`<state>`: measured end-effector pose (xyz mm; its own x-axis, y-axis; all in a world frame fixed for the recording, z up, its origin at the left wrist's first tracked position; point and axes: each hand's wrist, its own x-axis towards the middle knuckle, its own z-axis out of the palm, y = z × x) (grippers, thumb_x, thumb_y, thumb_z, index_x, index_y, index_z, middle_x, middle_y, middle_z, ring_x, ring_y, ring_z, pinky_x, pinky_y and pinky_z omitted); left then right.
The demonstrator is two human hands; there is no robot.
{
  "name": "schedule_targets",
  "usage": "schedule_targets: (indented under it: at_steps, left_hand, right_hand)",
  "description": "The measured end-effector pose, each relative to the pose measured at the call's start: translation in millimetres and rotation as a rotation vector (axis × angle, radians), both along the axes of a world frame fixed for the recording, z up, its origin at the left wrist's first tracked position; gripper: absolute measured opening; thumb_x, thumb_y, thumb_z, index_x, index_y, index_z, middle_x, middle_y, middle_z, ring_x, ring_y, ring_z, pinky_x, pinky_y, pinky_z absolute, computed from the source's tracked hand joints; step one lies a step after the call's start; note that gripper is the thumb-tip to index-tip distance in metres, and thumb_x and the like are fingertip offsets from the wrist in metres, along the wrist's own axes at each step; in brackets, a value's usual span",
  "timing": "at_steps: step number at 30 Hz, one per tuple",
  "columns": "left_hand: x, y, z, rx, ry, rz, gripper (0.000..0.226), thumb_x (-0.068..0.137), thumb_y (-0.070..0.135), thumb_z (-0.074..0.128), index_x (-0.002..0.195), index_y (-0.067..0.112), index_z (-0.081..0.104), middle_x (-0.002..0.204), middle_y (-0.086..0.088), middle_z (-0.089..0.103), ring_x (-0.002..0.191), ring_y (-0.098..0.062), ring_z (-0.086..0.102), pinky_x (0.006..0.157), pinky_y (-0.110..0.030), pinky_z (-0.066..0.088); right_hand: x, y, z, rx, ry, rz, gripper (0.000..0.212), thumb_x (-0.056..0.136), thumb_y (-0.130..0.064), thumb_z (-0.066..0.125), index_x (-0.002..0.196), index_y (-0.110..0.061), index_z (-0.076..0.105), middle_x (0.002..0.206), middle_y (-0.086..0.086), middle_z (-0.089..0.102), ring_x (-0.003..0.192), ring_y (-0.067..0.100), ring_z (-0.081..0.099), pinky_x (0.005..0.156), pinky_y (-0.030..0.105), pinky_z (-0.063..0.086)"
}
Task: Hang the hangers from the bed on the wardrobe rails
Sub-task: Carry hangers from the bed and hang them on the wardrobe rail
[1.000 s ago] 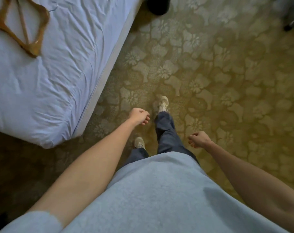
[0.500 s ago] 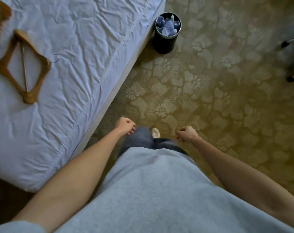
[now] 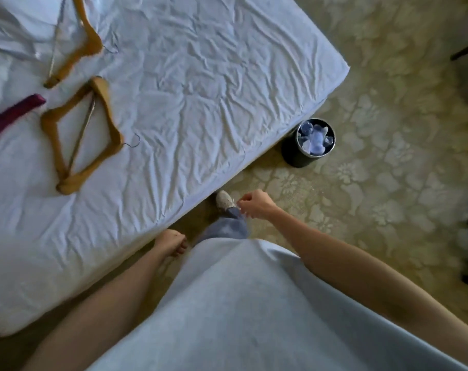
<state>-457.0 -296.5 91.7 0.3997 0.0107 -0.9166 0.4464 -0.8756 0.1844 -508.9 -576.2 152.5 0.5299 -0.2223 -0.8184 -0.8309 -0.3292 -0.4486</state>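
Black bin [image 3: 307, 148], holding crumpled pale waste, stands on the patterned carpet [image 3: 388, 129] just beside the bed [image 3: 200, 89] near its corner. A chair's legs show at the right edge, blurred.

Three hangers lie on the wrinkled sheet at upper left, well apart from both hands. Near wooden hanger [image 3: 104, 153]: long axis running toward the person, hook pointing right. Far wooden hanger [image 3: 89, 40]: similar lie, partly cut off by the top edge, hook pointing right. Purple hanger [image 3: 12, 113]: mostly out of frame.

Left hand [image 3: 171, 242] hangs beside the bed edge, fingers loosely curled, holding nothing. Right hand [image 3: 257, 203] is raised over a shoe [image 3: 223, 199], fingers loosely curled, empty.
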Motion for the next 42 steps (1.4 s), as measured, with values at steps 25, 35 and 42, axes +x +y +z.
schedule_targets:
  at_steps: [25, 35, 42]
  left_hand:
    - [196, -208, 46, -0.124, -0.123, 0.68, 0.018, 0.096, 0.011, 0.058, 0.087, 0.007, 0.073, 0.074, -0.004, 0.073, 0.056, -0.013, 0.068, 0.05, -0.021, 0.052]
    - [246, -163, 44, -0.001, -0.259, 0.918, 0.012, 0.088, 0.019, 0.061, 0.094, 0.016, 0.07, 0.076, -0.001, 0.075, 0.063, -0.015, 0.072, 0.067, -0.033, 0.062]
    - [300, -93, 36, 0.211, -0.292, 0.891, 0.035, 0.084, 0.025, 0.062, 0.119, 0.021, 0.061, 0.116, -0.005, 0.069, 0.109, -0.029, 0.064, 0.09, -0.035, 0.051]
  right_hand:
    - [281, -204, -24, -0.073, 0.173, 0.553, 0.017, 0.088, -0.008, 0.06, 0.074, -0.009, 0.069, 0.065, 0.005, 0.069, 0.051, 0.016, 0.06, 0.054, 0.025, 0.051]
    - [430, -106, -27, 0.043, -0.003, 0.778, 0.017, 0.092, -0.012, 0.063, 0.098, -0.001, 0.074, 0.078, 0.01, 0.072, 0.06, 0.018, 0.065, 0.057, 0.022, 0.054]
    - [545, 9, -28, 0.084, -0.079, 0.768, 0.016, 0.094, -0.011, 0.063, 0.101, -0.003, 0.074, 0.081, 0.012, 0.071, 0.058, 0.016, 0.063, 0.051, 0.018, 0.052]
